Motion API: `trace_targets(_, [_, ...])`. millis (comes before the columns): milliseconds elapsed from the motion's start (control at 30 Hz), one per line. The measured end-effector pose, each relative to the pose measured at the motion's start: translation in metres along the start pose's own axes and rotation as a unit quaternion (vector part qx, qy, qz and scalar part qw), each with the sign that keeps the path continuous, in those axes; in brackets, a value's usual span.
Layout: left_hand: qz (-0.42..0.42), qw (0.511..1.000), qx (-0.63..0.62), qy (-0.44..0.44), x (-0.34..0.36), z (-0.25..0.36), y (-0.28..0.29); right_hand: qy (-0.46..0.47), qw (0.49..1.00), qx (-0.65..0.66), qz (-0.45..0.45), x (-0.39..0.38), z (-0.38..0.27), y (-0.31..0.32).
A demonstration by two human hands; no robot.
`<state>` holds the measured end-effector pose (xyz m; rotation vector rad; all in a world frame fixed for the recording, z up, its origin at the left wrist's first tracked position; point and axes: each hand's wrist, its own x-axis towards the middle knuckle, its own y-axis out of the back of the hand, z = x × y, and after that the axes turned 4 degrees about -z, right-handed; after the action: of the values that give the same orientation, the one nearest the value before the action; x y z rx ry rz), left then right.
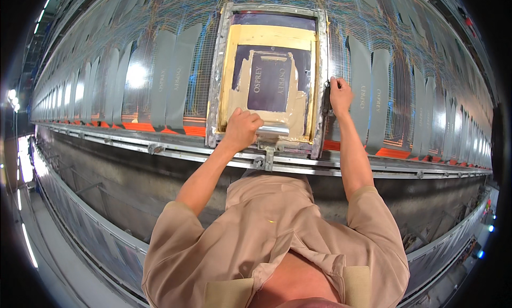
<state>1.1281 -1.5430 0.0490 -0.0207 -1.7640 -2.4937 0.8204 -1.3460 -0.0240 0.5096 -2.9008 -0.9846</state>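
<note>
Left hand [244, 128]: we are gripping a silvery metal bar [275, 130]; right hand [341, 96]: curling, hold unclear, beside a grey rectangular metal frame [219, 73].

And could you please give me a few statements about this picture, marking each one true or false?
1. The left hand is curled at the left end of a shiny metal bar. True.
2. The right hand is in the middle of the rectangular frame. False: it is at the frame's right outer side.
3. Grey pieces lie both left and right of the frame. True.
4. The person's sleeves reach down to the wrists. False: they are short and tan, and the forearms are bare.
5. A metal rail runs along the near edge of the long table. True.
</note>
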Motion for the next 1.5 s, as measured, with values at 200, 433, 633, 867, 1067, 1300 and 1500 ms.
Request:
trace_targets(200, [0.047, 0.998, 0.025, -0.017, 0.116, -0.077, 0.015, 0.110, 0.985, -0.131, -0.020, 0.018, -0.037, 0.011])
trace_targets(433, [-0.034, 0.999, -0.006, 0.010, 0.213, -0.128, 0.042, 0.238, 0.900, -0.106, -0.350, 0.074, -0.163, -0.030])
trace_targets(633, [-0.078, 0.994, -0.041, 0.070, 0.223, -0.133, 0.037, 0.227, 0.866, -0.239, -0.375, 0.089, -0.170, -0.072])
trace_targets(867, [-0.050, 0.996, -0.071, 0.035, 0.113, -0.075, 0.017, 0.290, 0.861, -0.237, -0.346, -0.026, -0.130, -0.053])
trace_targets(1067, [-0.079, 0.995, -0.041, 0.045, 0.044, -0.027, 0.019, 0.327, 0.866, -0.225, -0.304, -0.108, -0.113, -0.035])
trace_targets(1300, [-0.062, 0.998, 0.018, 0.009, 0.178, -0.104, 0.038, 0.318, 0.845, -0.311, -0.295, 0.035, -0.157, -0.056])
trace_targets(1500, [-0.086, 0.994, 0.005, 0.065, 0.238, -0.140, 0.044, 0.279, 0.849, -0.293, -0.341, 0.110, -0.172, -0.079])
